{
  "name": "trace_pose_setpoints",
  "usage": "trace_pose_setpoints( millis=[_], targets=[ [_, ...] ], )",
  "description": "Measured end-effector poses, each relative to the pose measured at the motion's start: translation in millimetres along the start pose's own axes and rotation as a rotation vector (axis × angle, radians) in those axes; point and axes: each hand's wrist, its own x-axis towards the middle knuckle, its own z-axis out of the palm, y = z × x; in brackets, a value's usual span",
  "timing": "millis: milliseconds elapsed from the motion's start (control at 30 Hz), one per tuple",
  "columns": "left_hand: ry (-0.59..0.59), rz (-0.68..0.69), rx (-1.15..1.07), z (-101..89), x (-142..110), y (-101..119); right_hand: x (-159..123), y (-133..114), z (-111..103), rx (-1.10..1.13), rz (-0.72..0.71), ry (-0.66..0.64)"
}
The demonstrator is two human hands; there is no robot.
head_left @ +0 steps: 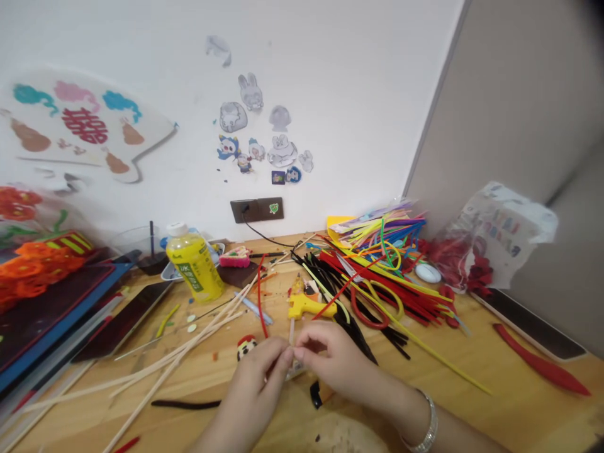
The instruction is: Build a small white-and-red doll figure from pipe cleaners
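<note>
My left hand (257, 384) and my right hand (337, 362) meet over the wooden table (495, 390), fingertips pinched together around a small pale item (295, 368) that I cannot make out. A bracelet sits on my right wrist. Just beyond the fingers lies a yellow glue gun (306, 306). A small red-and-white figure (246, 345) rests left of my left fingers. A short black piece (315, 394) lies under my right hand.
A heap of coloured pipe cleaners (382, 264) fills the back right, with red-handled scissors (370, 308). Thin wooden sticks (189, 346) fan left. A yellow bottle (194, 262), orange flowers (28, 267), a plastic bag (491, 239) and a red strip (538, 366) surround them.
</note>
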Motion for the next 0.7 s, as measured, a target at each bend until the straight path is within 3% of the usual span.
trace_pose_setpoints(
  millis=[200, 300, 400, 467, 567, 700],
  targets=[
    [-0.075, -0.149, -0.196, 2.8, -10.4, -4.6, -9.1, -3.1, 8.2, -0.175, -0.239, 0.006],
    [-0.108, -0.133, -0.126, -2.5, -10.4, -8.0, -8.2, -2.7, 7.0, -0.218, -0.135, -0.022],
    [-0.136, -0.073, 0.066, -20.1, -8.2, -16.4, -10.0, -1.0, 9.4, -0.353, -0.132, -0.163],
    [-0.075, -0.08, 0.136, -36.4, -6.8, -24.4, -13.7, 1.2, 16.4, -0.463, -0.232, -0.3],
    [0.123, -0.085, 0.226, -56.8, -6.5, -37.1, -18.4, 5.2, 31.3, -0.601, -0.36, -0.434],
    [0.239, -0.077, 0.314, -63.0, -11.0, -49.9, -15.1, 5.1, 40.5, -0.673, -0.348, -0.491]
  ],
)
